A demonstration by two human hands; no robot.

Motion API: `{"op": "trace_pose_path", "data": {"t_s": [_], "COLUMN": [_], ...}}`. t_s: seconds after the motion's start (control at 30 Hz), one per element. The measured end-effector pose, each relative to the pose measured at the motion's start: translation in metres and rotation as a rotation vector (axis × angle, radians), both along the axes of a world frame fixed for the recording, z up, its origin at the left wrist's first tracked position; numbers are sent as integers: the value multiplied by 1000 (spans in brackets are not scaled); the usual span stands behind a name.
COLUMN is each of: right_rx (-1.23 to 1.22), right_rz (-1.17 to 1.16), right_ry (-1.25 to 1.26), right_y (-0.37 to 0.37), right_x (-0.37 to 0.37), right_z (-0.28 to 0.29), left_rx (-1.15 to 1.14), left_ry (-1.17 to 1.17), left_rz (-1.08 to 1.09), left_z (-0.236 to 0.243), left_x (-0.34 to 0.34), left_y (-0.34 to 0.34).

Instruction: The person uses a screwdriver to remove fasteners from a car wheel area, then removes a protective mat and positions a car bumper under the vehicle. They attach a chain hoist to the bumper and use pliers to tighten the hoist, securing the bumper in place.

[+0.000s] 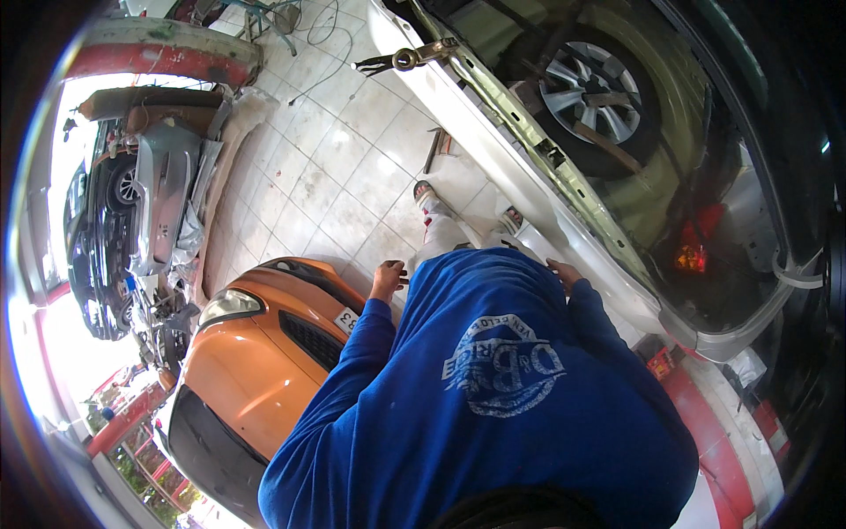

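My left hand (388,280) hangs beside my body, fingers loosely bent and apart, with nothing in it. It is nearest the front of an orange car (256,344). Close to the white rear edge of another car (511,167), my right hand (566,273) is partly hidden by my blue top; its visible fingers are loosely spread and I see nothing in them. Whether it touches the white panel I cannot tell. In that car's open trunk lies a wheel with a silver rim (595,93). A metal clamp (405,59) grips the far end of the trunk edge.
A hammer-like tool (432,152) lies on the tiled floor (326,185) beyond my feet. A dark cable (330,44) curls farther off. Loose bumpers (167,194) and a dark car (84,247) stand at the left, near a red and white column (163,57).
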State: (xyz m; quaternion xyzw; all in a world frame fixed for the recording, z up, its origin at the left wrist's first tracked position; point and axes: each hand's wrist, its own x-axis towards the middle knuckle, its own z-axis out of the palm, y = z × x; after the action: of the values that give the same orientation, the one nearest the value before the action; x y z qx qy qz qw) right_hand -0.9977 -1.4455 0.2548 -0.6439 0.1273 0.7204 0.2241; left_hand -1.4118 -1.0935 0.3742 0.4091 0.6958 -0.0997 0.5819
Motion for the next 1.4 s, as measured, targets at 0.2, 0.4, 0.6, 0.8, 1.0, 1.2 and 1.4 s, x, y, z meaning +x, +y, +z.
{"op": "trace_pose_path", "data": {"t_s": [0.2,0.4,0.6,0.8,1.0,1.2,1.4], "right_rx": [-1,67,41,56,173,65,28], "right_rz": [78,-59,72,32,154,71,105], "right_ry": [76,243,131,160,57,144,151], "right_y": [10,20,22,10,11,8,8], "right_x": [18,13,15,15,18,24,29], "right_z": [20,13,28,8,16,7,16], "left_rx": [5,-2,38,35,28,44,66], "left_ry": [79,27,68,75,94,45,57], "left_rz": [27,91,105,98,88,97,75], "left_z": [-4,2,15,26,17,11,10], "left_x": [-9,-13,2,8,1,8,18], "left_y": [-49,-55,-55,-52,-60,-52,-57]}}
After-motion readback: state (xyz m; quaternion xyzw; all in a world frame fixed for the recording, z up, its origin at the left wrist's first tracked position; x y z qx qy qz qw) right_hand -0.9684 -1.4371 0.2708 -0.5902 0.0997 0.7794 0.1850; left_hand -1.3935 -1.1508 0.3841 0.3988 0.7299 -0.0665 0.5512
